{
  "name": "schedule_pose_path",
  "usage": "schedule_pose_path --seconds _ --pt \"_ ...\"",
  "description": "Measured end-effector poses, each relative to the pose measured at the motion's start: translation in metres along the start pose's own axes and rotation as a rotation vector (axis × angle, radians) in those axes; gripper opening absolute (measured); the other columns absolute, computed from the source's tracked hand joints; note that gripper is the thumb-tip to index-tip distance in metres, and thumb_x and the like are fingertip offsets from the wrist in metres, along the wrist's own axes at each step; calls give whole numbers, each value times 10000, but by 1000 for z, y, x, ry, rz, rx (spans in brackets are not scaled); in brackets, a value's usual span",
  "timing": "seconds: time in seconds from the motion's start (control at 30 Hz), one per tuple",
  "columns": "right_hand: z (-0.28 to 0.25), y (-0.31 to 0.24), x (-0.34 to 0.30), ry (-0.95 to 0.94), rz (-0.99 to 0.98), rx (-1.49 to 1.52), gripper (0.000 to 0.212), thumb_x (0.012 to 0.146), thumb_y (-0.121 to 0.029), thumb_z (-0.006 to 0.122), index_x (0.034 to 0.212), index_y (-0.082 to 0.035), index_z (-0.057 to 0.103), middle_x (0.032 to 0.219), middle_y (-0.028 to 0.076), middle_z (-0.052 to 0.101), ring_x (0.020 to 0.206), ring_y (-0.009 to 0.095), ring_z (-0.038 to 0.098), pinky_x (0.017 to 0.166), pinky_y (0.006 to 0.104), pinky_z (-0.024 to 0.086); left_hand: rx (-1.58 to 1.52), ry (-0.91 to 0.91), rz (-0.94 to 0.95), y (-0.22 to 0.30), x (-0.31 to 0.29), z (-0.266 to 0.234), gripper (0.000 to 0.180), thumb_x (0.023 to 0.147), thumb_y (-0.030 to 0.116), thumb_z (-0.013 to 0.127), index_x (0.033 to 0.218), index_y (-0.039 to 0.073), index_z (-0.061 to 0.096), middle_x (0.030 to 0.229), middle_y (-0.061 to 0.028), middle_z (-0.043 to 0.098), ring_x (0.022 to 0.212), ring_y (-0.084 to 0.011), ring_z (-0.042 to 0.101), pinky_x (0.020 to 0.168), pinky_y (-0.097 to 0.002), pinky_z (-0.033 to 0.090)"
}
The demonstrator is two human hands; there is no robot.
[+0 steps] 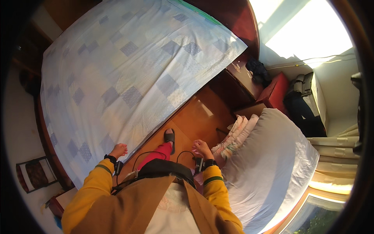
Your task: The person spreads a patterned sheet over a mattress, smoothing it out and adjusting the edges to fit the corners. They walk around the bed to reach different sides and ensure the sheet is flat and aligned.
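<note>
My left hand (120, 150) is loosely closed, with nothing seen in it, above the near edge of the bed. Under it spreads a pale blue and white patchwork sheet (134, 78) with soft wrinkles. My right hand (201, 149) has its fingers curled, also with nothing visible in them. It hangs over the wooden floor, closest to a folded floral quilt (233, 136). Beside that quilt lies a big, puffy, pale grey-white duvet (269, 167). Each wrist wears a black band with a small device and a cable.
The brown wooden floor (191, 117) runs between bed and duvet, with my slippered foot (170, 136) on it. A red box (274, 89) and a black-and-grey bag (307, 101) stand by the wall. Right are curtains (335, 163) and a window (315, 214); left, a chair (37, 174).
</note>
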State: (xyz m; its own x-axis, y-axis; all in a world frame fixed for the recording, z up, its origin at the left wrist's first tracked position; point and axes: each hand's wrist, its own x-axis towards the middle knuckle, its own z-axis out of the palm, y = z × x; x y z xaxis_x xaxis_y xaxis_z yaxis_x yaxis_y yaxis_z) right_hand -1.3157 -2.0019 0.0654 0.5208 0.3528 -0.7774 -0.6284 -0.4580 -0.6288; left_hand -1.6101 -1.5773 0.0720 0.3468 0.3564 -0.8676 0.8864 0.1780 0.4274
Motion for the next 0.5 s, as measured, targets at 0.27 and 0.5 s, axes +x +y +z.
schedule_pose_path --seconds 0.27,0.5 --pt "-68 -85 70 116 57 -136 214 949 -132 531 1121 -42 621 848 90 678 654 173 664 531 283 498 -18 -137 113 167 48 46 414 927 224 573 1294 36 538 1015 -61 648 854 -129 646 752 -266 521" --pt "-185 -201 145 209 67 -227 183 946 -123 541 1072 -38 642 791 58 663 640 154 646 547 269 500 -51 -122 292 316 105 82 393 907 188 583 1258 13 560 952 -53 652 798 -129 637 699 -268 506"
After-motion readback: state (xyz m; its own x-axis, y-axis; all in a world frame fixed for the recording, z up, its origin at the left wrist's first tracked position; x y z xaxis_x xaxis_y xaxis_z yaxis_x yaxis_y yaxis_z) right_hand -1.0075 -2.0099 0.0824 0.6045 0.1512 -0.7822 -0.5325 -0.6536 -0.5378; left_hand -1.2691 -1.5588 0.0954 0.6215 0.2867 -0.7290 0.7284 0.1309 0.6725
